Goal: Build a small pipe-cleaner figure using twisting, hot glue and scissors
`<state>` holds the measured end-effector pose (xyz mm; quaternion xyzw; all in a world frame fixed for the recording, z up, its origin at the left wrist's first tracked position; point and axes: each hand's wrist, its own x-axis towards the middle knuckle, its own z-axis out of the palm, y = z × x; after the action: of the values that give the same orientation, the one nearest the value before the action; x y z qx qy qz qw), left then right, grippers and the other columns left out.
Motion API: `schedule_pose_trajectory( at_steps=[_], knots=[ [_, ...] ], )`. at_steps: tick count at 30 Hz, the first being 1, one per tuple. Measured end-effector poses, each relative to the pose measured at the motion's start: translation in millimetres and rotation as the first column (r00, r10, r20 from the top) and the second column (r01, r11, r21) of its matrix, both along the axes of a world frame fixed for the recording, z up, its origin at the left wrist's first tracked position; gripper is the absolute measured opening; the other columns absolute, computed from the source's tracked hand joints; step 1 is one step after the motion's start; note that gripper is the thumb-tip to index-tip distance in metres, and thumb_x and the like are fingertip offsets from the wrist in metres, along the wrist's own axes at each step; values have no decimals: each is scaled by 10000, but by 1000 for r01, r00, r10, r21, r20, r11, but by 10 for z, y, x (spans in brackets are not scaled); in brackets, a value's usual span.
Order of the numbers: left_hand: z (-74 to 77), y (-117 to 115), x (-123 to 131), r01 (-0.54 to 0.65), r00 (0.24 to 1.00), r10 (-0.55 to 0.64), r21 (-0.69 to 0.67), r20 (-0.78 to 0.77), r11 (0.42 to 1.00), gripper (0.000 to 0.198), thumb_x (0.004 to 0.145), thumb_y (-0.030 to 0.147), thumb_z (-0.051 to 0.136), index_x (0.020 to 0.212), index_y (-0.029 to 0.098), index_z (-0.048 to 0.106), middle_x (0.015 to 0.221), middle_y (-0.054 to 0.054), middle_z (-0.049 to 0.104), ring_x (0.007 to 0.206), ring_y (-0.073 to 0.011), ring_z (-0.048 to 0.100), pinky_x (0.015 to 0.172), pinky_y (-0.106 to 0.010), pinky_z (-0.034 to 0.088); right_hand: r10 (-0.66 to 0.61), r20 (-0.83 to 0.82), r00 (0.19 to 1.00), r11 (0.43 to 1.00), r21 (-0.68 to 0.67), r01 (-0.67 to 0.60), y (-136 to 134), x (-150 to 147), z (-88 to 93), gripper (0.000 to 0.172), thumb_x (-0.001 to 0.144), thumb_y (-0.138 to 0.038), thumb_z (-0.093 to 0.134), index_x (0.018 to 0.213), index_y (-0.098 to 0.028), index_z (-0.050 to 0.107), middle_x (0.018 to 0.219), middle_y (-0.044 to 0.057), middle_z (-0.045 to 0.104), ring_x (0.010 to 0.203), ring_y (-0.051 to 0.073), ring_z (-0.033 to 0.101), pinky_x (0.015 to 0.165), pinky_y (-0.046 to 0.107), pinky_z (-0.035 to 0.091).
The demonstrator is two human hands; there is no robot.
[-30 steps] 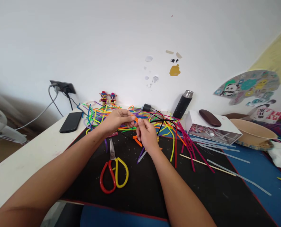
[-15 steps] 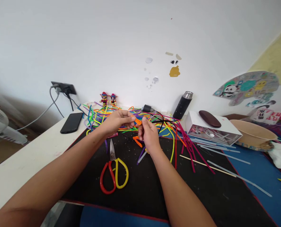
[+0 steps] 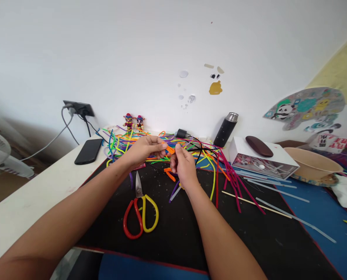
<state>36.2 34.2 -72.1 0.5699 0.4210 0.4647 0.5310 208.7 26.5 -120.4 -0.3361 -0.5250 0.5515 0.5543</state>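
Observation:
Between my two hands is a small folded piece of orange pipe cleaner (image 3: 170, 149). My left hand (image 3: 146, 150) pinches one end of it between thumb and fingers. On the other side, the thumb and curled fingers of my right hand (image 3: 185, 166) close on it. Another bent orange pipe cleaner (image 3: 170, 175) shows just below, beside my right fingers; I cannot tell if they touch. Purple and pale pipe cleaner pieces (image 3: 175, 193) lie partly hidden under my right wrist. Scissors (image 3: 141, 214) with red and yellow handles rest nearer me on the black mat (image 3: 173, 237).
Behind my hands spreads a heap of coloured pipe cleaners (image 3: 121, 146), with two small figures (image 3: 128, 121) at the wall. A phone (image 3: 88, 151) lies left. To the right stand a black bottle (image 3: 226, 130), a white box (image 3: 261, 157) with a brown case, and a basket (image 3: 316, 161).

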Motion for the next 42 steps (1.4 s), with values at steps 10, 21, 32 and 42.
schedule_pose_trajectory(
  at_steps=[10, 21, 32, 42],
  knots=[
    [-33, 19, 14, -4, 1000, 5, -23, 26, 1000, 377, 619, 397, 971, 707, 142, 707, 645, -23, 711, 574, -115, 615, 592, -236, 496, -5, 153, 988, 994, 107, -11, -75, -26, 39, 548, 959, -738, 538, 790, -221, 601, 492, -75, 473, 368, 96, 411, 382, 233, 304],
    [-107, 34, 0, 28, 999, -26, -45, 45, 999, 349, 663, 396, 949, 716, 149, 707, 658, -18, 703, 594, -110, 616, 601, -227, 493, -28, 188, 982, 993, 117, 6, -38, -17, -29, 562, 993, -736, 487, 787, -225, 598, 510, -66, 484, 377, 104, 427, 398, 242, 317],
    [-90, 21, 20, 52, 998, -50, -60, 36, 997, 369, 686, 422, 931, 709, 153, 679, 614, -20, 678, 561, -122, 601, 593, -252, 505, -93, 264, 960, 988, 143, 57, -27, -25, -85, 607, 991, -776, 428, 727, -246, 562, 460, -69, 439, 391, 123, 393, 451, 256, 326],
    [-147, 45, 36, 52, 997, -46, -101, 68, 994, 414, 625, 433, 968, 707, 142, 686, 620, -25, 685, 567, -122, 608, 558, -232, 473, -117, 288, 950, 987, 139, 79, -14, -23, -92, 609, 981, -785, 422, 715, -252, 548, 460, -65, 441, 397, 132, 398, 452, 264, 325]
  ],
)
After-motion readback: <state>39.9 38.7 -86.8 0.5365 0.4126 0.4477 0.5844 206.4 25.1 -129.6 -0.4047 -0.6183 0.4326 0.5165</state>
